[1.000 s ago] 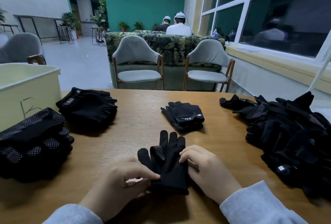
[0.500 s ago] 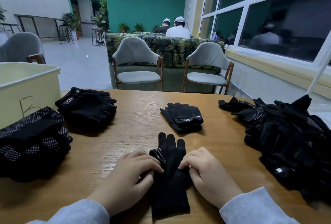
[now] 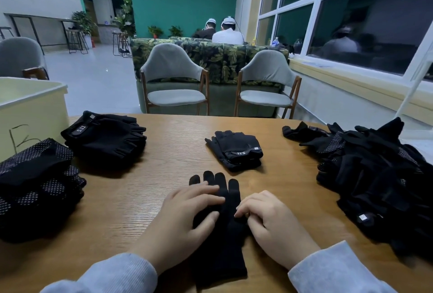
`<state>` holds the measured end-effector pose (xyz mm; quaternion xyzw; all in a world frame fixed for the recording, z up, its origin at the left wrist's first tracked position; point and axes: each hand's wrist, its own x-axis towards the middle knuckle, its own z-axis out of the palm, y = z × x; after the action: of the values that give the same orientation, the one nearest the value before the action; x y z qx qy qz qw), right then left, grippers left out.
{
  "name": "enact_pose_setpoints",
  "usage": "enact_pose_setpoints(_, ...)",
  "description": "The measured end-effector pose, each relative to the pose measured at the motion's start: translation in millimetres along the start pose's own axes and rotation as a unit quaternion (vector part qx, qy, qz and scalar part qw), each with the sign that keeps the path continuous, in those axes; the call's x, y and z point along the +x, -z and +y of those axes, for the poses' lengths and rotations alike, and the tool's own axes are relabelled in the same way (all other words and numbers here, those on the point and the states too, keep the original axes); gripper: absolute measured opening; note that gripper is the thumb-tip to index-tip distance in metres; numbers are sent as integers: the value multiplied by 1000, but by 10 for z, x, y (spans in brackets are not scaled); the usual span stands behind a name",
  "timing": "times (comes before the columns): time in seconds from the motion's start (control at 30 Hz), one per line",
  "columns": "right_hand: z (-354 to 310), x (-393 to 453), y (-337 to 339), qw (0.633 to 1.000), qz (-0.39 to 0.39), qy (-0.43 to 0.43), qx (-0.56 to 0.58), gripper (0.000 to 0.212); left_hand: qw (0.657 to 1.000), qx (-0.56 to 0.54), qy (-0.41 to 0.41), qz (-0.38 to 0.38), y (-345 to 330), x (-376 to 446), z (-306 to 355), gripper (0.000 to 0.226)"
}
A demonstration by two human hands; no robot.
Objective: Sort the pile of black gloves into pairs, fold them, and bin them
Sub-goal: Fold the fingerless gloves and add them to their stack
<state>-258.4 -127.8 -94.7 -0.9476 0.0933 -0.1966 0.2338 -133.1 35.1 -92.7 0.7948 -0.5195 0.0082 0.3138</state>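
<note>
Black glove (image 3: 220, 243) flat on table (image 3: 178, 171), fingers spread (plain knit)

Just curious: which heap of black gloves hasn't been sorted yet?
The tangled pile at the table's right edge: its gloves lie jumbled, fingers pointing every way, while the other stacks are neatly folded.

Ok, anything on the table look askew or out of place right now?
Nothing stands out. The left hand lies flat on the glove pair at the table's near edge while the right hand curls at its side. Folded stacks look tidy; the unsorted pile is jumbled, as expected.
</note>
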Motion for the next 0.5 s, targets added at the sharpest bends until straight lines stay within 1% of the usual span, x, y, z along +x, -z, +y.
enact_pose_setpoints(0.03,3,-5,9,1000,0,0,-2,34,1000,-6,-12,-17,-16,4,50,50)
enact_pose_setpoints(0.1,7,-12,23,1000,-2,-3,-7,34,997,3,-19,-68,-48,8,136,57)
enact_pose_setpoints(0.23,10,-51,58,999,-6,-26,-21,37,984,88,-13,-154,-79,8,186,83)
enact_pose_setpoints(0.27,11,-62,71,999,-5,-33,-24,38,979,107,-14,-171,-73,5,190,86)
enact_pose_setpoints(0.37,18,-109,138,998,7,-57,-20,35,972,129,-26,-197,-58,7,212,87)
enact_pose_setpoints(0.43,37,-139,199,997,28,-74,-24,26,967,141,-31,-208,-49,3,217,80)
enact_pose_setpoints(0.5,85,-190,273,993,62,-93,-36,26,965,146,-37,-213,-50,1,225,72)
